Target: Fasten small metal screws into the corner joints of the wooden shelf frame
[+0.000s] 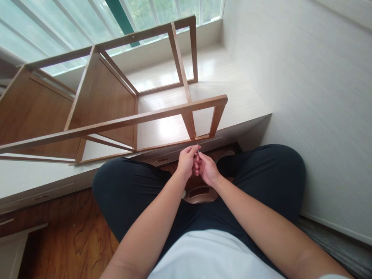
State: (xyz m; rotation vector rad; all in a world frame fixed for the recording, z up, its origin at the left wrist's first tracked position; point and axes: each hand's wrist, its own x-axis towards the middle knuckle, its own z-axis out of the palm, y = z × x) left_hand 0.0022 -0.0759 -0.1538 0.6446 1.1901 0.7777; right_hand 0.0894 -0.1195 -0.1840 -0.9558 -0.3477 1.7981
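My left hand (186, 159) and my right hand (207, 167) meet in front of me, above my crossed legs in dark trousers. Both pinch a small thin metal piece (197, 147), perhaps a screw, whose tip sticks up between the fingertips. Just beyond the hands lies a wooden shelf frame (116, 112) on its side on a pale raised platform (232, 89). The frame's nearest lower corner (200, 136) is a few centimetres from my fingers.
A brown plastic object (200, 193) rests on the wooden floor (72, 236) between my legs. The platform has drawer fronts (43, 193) along its edge. A white wall (319, 97) stands to the right, and windows (87, 19) run behind the frame.
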